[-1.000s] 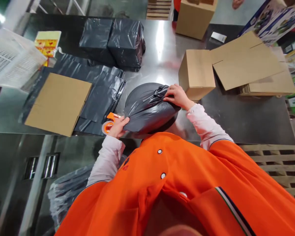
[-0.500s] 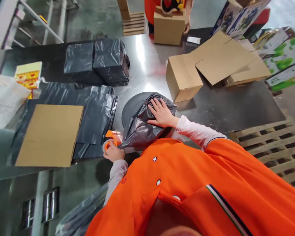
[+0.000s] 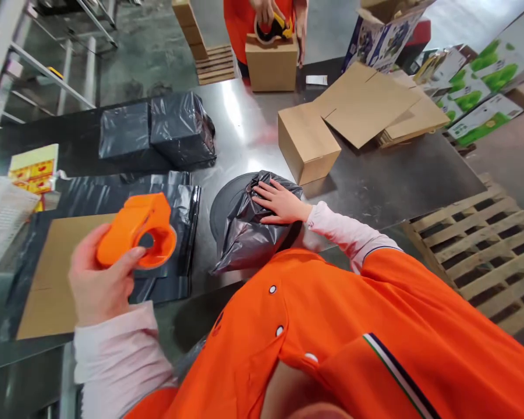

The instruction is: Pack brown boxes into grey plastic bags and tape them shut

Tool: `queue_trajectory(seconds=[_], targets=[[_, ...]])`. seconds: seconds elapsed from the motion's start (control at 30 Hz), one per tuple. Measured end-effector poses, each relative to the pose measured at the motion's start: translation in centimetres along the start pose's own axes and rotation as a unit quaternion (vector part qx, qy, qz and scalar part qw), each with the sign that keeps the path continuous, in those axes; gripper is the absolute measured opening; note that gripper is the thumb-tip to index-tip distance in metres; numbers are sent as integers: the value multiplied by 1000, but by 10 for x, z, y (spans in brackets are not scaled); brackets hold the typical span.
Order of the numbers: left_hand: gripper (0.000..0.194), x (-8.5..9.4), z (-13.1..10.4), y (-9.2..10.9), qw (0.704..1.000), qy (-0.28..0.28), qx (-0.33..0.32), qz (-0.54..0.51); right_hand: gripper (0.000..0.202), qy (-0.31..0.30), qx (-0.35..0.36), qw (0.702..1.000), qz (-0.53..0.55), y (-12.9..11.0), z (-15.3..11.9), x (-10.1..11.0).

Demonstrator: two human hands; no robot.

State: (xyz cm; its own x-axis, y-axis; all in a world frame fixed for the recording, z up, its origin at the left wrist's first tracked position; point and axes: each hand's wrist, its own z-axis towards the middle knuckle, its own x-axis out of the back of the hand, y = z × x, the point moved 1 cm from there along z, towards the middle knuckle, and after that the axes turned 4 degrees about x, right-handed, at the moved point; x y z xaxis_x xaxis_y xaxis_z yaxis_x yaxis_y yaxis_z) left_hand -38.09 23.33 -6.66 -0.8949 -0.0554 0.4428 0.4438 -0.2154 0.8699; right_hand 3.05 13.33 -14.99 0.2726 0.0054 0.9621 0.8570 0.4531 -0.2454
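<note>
My left hand (image 3: 102, 279) is closed around an orange tape dispenser (image 3: 133, 224), raised at the left above the table's front part. My right hand (image 3: 282, 203) lies flat with fingers stretched out on a black plastic bag (image 3: 244, 238). The bag is crumpled and gathered under that palm, and what it wraps is hidden. Beneath it a round dark disc (image 3: 220, 206) shows on the far left side. Below the dispenser, a flat cardboard sheet (image 3: 55, 279) rests on a stack of black plastic bags (image 3: 186, 221).
Two black-wrapped boxes (image 3: 179, 125) stand at the back left. A closed cardboard box (image 3: 310, 145) and flattened cartons (image 3: 371, 107) are to the right. Across the metal table (image 3: 367, 192), a person in orange holds a tape dispenser on a box (image 3: 271, 64). A pallet (image 3: 484, 244) lies right.
My left hand has lifted the tape dispenser from beside the bag, up and to the left. My right hand stays on the bag. The co-worker's hand now shows on their dispenser.
</note>
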Motion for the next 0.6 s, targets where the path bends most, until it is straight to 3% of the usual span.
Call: queue_trajectory(seconds=[0.17,0.23,0.27,0.33,0.43,0.53,0.6], targets=[[99,-42,21,60,995,-43,-42,-79,63,39,19,996,83,-12,-9,6],[100,-62,23,77,986,-90,-70,-120,56,114,4,977,181,-21,-9,13],[100,-72,22,86,981,-112,-85,-137,59,167,-27,953,251,-24,-7,18],[101,-88,15,105,968,-165,-110,-155,77,245,-112,866,422,-26,-2,31],[96,-111,-6,128,951,-231,-159,-130,94,232,-173,693,660,-23,4,54],[79,-130,-28,136,936,-229,-252,-93,78,208,-169,562,782,-19,-1,74],[73,-141,-38,134,923,-232,-295,-89,54,208,-176,499,822,-16,-6,83]])
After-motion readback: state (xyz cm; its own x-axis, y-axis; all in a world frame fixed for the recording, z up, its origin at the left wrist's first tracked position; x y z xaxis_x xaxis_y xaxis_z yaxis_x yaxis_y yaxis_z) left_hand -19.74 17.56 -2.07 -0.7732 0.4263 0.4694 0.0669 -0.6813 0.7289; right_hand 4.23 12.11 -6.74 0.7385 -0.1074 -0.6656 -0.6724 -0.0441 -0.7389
